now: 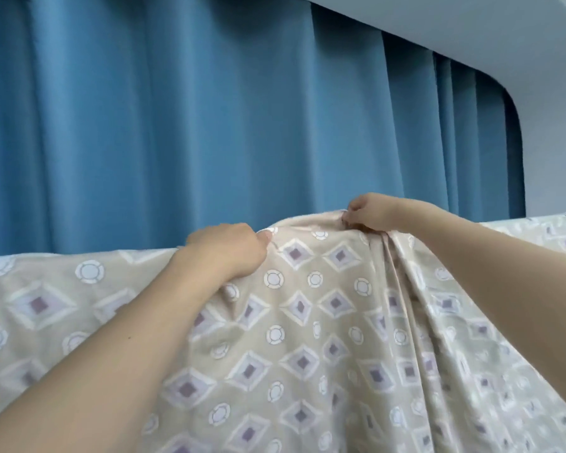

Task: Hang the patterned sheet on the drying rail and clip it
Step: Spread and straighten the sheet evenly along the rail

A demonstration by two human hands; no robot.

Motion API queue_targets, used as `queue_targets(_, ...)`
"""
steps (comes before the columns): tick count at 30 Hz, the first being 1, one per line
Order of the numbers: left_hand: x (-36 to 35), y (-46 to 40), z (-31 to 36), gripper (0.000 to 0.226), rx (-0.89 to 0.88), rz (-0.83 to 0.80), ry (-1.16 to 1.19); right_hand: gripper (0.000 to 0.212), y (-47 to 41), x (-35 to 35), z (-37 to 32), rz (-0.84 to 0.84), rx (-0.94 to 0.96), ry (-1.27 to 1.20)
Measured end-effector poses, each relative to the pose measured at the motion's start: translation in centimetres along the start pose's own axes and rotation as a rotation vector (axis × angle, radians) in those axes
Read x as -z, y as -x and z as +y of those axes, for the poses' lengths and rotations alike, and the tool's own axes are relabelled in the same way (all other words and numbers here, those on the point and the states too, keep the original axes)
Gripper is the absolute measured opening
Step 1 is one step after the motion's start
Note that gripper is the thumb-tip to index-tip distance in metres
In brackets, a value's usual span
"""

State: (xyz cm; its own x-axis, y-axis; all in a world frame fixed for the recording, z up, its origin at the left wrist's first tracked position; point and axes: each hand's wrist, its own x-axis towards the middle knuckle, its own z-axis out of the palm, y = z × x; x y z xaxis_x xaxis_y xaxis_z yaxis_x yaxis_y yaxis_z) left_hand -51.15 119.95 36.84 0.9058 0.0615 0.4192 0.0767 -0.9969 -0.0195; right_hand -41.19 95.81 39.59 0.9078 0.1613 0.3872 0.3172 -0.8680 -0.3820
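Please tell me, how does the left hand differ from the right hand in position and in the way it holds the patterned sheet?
The left hand sits lower on the patterned sheet; the right hand is higher, at the raised peak. The left hand grips smoother cloth; under the right hand the cloth gathers into long folds. Both hold the top edge, before the blue curtain.

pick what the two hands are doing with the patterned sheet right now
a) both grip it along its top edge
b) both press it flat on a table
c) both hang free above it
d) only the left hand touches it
a: the left hand and the right hand each have fingers curled into the top edge of the patterned sheet, which bunches into a raised hump between them in front of the blue curtain.
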Motion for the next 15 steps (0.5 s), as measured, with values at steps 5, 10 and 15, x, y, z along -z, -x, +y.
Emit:
queue_targets(5, -1.1, -0.1, 6.1, 0.021, -0.269, 0.26, 0.01, 0.046, 1.5, 0.6, 4.8, -0.022, 0.069, 0.048)
queue_targets(10, -2.9, -0.6, 14.8, 0.047, -0.364, 0.156, 0.032, 0.038, 3.2, 1.6, 14.2, 0.307, 0.036, 0.221)
queue_targets(15, -4.9, -1.5, 19.6, 0.052, -0.276, 0.343, -0.184, 0.047, 6.4, 1.1, 22.9, 0.583, -0.13, 0.016)
